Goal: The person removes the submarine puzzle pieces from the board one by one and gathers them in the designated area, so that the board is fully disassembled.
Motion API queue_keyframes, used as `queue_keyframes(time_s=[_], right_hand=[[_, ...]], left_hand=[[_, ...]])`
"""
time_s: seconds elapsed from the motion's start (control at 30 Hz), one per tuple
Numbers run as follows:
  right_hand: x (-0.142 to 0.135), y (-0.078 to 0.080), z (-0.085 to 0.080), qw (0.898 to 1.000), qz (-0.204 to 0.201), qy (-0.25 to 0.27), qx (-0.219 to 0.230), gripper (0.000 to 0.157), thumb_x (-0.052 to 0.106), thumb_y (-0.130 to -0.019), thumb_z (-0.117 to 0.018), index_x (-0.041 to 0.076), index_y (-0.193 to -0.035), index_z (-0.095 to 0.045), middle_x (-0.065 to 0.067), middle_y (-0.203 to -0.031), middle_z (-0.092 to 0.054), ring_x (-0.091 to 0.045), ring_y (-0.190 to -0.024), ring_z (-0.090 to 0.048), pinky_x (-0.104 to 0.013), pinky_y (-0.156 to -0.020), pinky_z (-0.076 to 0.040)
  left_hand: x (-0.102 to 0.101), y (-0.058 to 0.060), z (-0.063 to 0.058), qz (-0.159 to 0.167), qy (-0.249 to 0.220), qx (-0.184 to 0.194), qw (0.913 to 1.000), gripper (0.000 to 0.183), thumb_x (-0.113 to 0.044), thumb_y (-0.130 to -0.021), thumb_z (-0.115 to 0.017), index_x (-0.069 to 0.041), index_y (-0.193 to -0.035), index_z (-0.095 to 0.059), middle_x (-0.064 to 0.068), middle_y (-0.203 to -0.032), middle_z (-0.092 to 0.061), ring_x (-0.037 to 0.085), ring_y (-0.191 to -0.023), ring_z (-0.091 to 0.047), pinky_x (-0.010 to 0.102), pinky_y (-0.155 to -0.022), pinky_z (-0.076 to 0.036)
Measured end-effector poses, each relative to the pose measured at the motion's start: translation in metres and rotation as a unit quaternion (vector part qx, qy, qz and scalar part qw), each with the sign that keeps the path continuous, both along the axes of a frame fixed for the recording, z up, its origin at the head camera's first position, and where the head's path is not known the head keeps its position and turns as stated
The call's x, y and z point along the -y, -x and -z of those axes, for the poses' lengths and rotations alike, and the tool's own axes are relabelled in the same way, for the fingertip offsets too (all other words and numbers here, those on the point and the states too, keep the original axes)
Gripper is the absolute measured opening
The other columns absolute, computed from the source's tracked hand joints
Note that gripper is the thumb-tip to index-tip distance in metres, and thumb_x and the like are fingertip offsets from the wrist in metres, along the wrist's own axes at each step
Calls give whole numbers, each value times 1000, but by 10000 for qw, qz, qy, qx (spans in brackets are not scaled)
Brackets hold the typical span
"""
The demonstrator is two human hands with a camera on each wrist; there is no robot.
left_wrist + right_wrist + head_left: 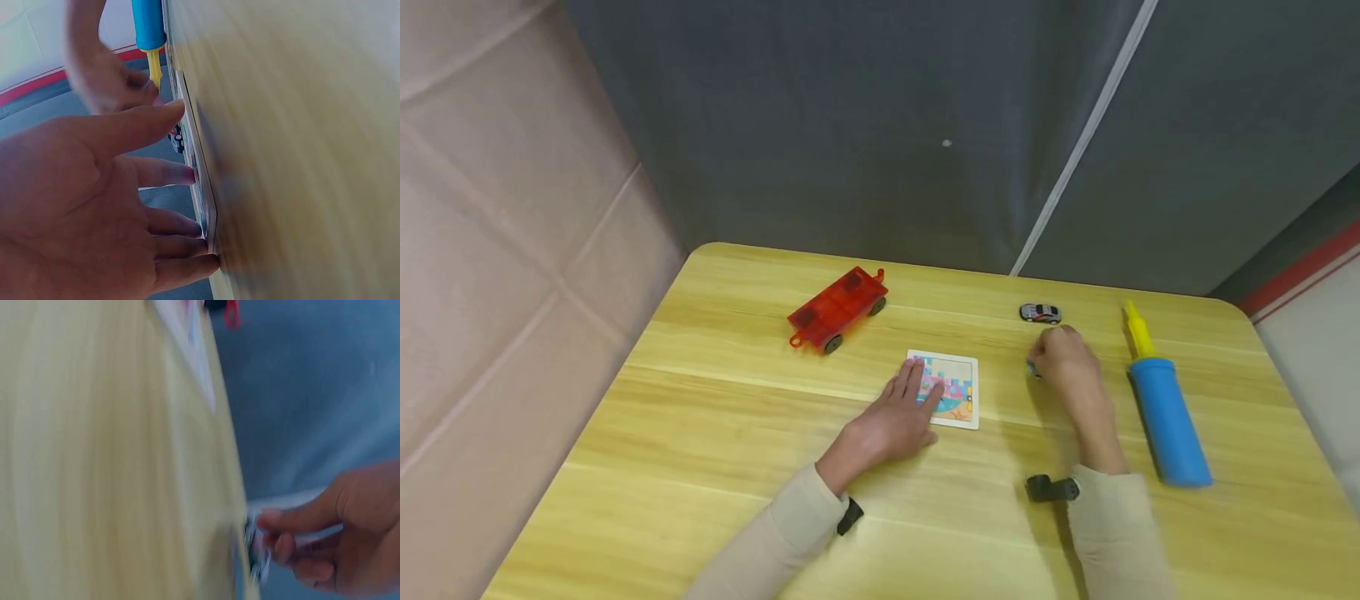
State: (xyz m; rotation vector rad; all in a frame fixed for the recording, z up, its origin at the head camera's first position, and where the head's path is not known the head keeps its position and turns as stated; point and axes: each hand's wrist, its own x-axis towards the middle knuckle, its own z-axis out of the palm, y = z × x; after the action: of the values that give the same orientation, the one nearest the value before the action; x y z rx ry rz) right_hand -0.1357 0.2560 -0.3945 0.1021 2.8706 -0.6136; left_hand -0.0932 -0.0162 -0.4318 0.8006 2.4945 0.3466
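Note:
My left hand [897, 421] lies with fingers spread over a square, white-framed picture puzzle [957, 412], fingertips resting on its left part. Pastel pink, blue and sand colours show on the puzzle. To its right, my right hand [1066, 367] has curled fingers and pinches a small bluish piece [1032, 370] low over the table. Most of that piece is hidden by the fingers, and I cannot tell its exact kind. Just beyond the right hand stands a small silver toy car [1040, 313] with red and black markings.
A translucent red toy wagon [837, 310] with dark wheels stands at the back left of the wooden table [715, 433]. On the right lies a blue hand pump [1171, 425] with a yellow nozzle. A dark grey partition [850, 125] rises behind the table's far edge.

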Motion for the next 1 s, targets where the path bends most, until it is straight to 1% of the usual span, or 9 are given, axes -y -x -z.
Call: queue_keyframes(time_s=[0.13, 0.2, 0.3, 0.43, 0.5, 0.6, 0.73, 0.9, 1.0], right_hand=[[46, 3, -4, 9972, -565, 465, -169, 19, 2, -107, -64, -7, -107, -81, -28, -122, -73, -36, -102, -68, -52, -87, -59], [67, 5, -1, 9940, -813, 712, -160, 20, 4, -109, -65, -7, -109, -82, -26, -122, -72, -36, -104, -68, -51, -88, -59], [88, 6, 5, 9888, -1193, 847, -277, 20, 2, -109, -64, -6, -112, -82, -23, -121, -70, -36, -106, -67, -50, -92, -59], [101, 6, 12, 9836, -1528, 852, -446, 23, -4, -106, -61, -7, -118, -81, -23, -122, -71, -37, -112, -68, -53, -97, -59], [102, 6, 14, 9830, -1565, 843, -462, 25, -5, -105, -61, -7, -120, -81, -23, -122, -71, -38, -114, -69, -53, -98, -60], [102, 5, 14, 9830, -1552, 838, -508, 25, -6, -104, -62, -6, -119, -82, -22, -120, -72, -39, -113, -69, -53, -97, -60], [101, 4, 14, 9827, -1565, 847, -519, 23, -6, -104, -64, -7, -118, -82, -22, -117, -74, -36, -106, -70, -50, -90, -60], [103, 4, 19, 9812, -1556, 1026, -506, 19, -3, -104, -67, -7, -118, -79, -20, -110, -72, -31, -94, -67, -46, -84, -59], [104, 5, 24, 9802, -1552, 1107, -534, 15, -3, -104, -68, -7, -116, -76, -19, -106, -70, -31, -93, -67, -47, -86, -59]], left_hand=[[1, -3, -7, -5, 57, -125, 9999, 76, -40, -114, -59, -10, -176, -26, 27, -183, 3, 42, -172, 3, 54, -137, -19], [1, -4, -9, -18, 30, -120, 9999, 76, -42, -114, -58, -9, -175, -27, 27, -183, 3, 41, -172, 4, 55, -136, -20], [0, -6, -21, -56, 185, -86, 9998, 78, -45, -115, -57, -6, -175, -26, 26, -183, 1, 39, -172, 2, 58, -136, -21], [-3, -10, -36, -158, 666, -174, 9975, 83, -51, -114, -56, 1, -172, -30, 24, -183, -9, 38, -172, -7, 60, -134, -25], [-4, -12, -40, -189, 921, -254, 9952, 84, -53, -113, -56, 4, -170, -32, 23, -182, -15, 38, -171, -14, 60, -133, -28], [-6, -13, -44, -228, 1156, -264, 9927, 85, -54, -113, -55, 4, -170, -31, 22, -182, -18, 36, -171, -17, 63, -132, -30], [-9, -11, -40, -183, 1353, -235, 9904, 86, -54, -113, -54, 3, -171, -29, 22, -183, -15, 37, -171, -15, 66, -130, -30], [-11, -4, -19, -104, 1468, -145, 9890, 87, -54, -113, -53, 3, -172, -25, 24, -183, -7, 39, -171, -8, 69, -130, -27], [-11, -1, -6, -142, 1468, -90, 9890, 89, -56, -113, -53, 3, -173, -23, 24, -183, -4, 40, -171, -5, 71, -130, -25]])
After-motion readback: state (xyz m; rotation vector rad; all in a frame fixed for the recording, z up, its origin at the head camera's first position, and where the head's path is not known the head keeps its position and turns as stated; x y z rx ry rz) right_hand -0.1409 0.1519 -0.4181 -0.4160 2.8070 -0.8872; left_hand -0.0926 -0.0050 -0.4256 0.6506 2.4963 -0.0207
